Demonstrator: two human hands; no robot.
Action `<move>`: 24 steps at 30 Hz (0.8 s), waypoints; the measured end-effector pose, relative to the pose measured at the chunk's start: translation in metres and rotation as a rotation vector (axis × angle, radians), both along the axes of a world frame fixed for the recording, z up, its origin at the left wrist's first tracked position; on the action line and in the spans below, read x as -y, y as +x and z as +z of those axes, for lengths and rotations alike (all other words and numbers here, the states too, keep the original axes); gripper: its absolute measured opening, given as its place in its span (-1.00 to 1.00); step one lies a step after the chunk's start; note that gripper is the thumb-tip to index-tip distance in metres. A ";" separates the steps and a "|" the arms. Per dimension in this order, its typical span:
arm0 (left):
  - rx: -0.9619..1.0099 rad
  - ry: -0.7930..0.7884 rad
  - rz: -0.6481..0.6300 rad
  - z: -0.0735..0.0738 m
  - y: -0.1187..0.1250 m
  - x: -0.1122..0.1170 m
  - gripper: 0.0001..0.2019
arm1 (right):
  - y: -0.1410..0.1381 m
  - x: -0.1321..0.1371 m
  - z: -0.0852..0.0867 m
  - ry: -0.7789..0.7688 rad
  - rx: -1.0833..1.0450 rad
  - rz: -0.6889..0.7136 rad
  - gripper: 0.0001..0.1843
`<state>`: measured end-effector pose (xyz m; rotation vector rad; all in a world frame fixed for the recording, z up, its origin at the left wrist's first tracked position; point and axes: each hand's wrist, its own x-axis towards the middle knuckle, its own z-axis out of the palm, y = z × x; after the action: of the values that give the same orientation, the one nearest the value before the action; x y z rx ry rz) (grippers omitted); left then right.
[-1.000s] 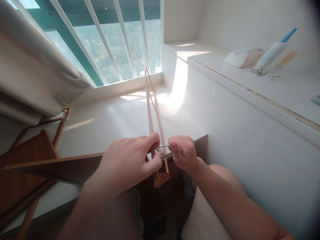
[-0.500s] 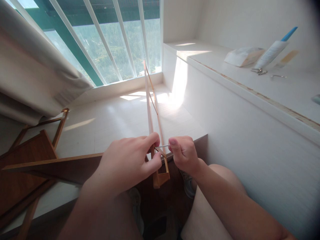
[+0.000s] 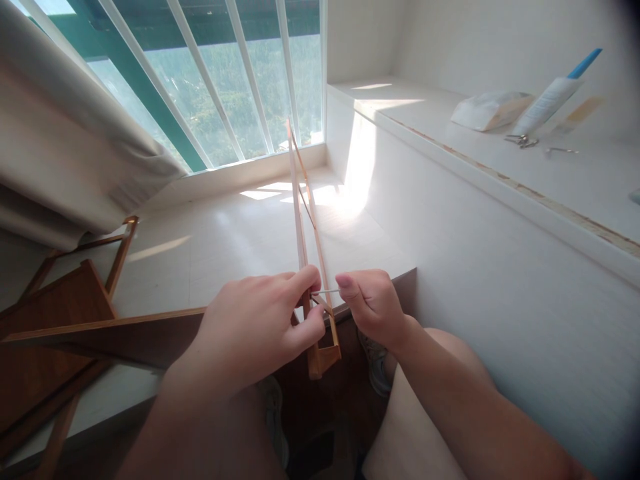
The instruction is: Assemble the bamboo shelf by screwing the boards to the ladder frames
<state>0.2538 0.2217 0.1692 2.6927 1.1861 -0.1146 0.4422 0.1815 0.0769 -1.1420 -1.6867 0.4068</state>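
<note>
My left hand (image 3: pixel 260 320) grips the narrow wooden frame (image 3: pixel 301 240) stretching ahead of me toward the window (image 3: pixel 220 100). My right hand (image 3: pixel 374 305) clasps a thin metal rod (image 3: pixel 328 291), its tip at the frame's side.

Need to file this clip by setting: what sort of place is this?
Probably a room in a home, though I can't be sure: there's a barred window, a curtain hanging beside it, and a pale platform below the window.

Left hand (image 3: pixel 265 320) half curled, back upward; right hand (image 3: pixel 373 303) balled into fist.
</note>
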 end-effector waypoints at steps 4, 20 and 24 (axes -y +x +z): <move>0.000 -0.007 -0.003 0.000 0.000 0.000 -0.80 | 0.006 -0.002 -0.002 0.052 0.096 0.034 -0.53; 0.001 0.003 -0.006 -0.001 0.001 -0.001 -0.82 | 0.005 -0.002 0.001 0.139 0.140 0.008 -0.54; 0.007 0.006 -0.003 0.000 0.001 -0.001 -0.82 | 0.004 -0.002 0.001 0.152 0.145 0.014 -0.54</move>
<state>0.2543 0.2224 0.1688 2.6980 1.1830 -0.1023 0.4467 0.1839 0.0779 -1.0695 -1.8200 0.2045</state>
